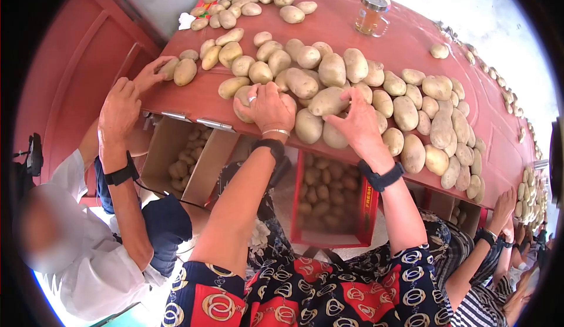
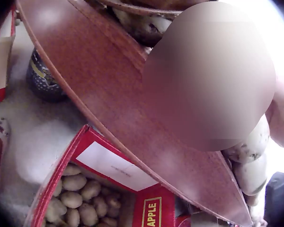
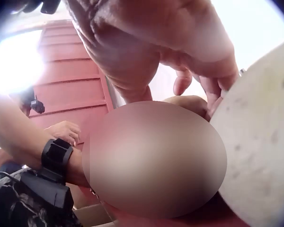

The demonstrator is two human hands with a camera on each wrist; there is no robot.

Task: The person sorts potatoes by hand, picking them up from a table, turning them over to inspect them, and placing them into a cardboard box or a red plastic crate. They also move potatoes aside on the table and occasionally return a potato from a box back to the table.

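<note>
In the head view my left hand (image 1: 270,109), with a ring and a bracelet, curls its fingers over a potato (image 1: 242,99) near the table's front edge. To its right, my right hand (image 1: 363,124) grips a long potato (image 1: 326,101) between thumb and fingers at the front of the heap. Another potato (image 1: 308,126) lies just below, between the two hands. In the right wrist view a large pale potato (image 3: 258,137) stands close beside the fingers of the right hand (image 3: 156,47). A blurred patch hides much of both wrist views.
The red table (image 1: 194,101) carries potatoes in several heaps and a lidded glass mug (image 1: 371,15) of amber liquid. Below its edge stand a red box (image 1: 367,221) and a cardboard box (image 1: 154,156), both holding potatoes. Another person's hand (image 1: 120,112) is at the left; more people line the right.
</note>
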